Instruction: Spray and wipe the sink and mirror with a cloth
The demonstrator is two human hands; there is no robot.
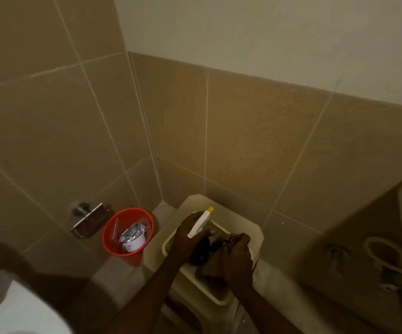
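Fetch step: left hand (187, 237) fingers wrapped on spray bottle (201, 224) over basket (171, 242); right hand (237, 251) fingers pinching dark cloth (215, 262) inside. Next, likely: lift both, turn to sink.

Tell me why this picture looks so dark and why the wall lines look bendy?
In the head view, the light is dim and yellowish, so the hands and the basket they reach into sit in shadow; the wide-angle lens bends the tile lines near the edges; the red bin shows clearly, while the spray bottle looks slightly soft.
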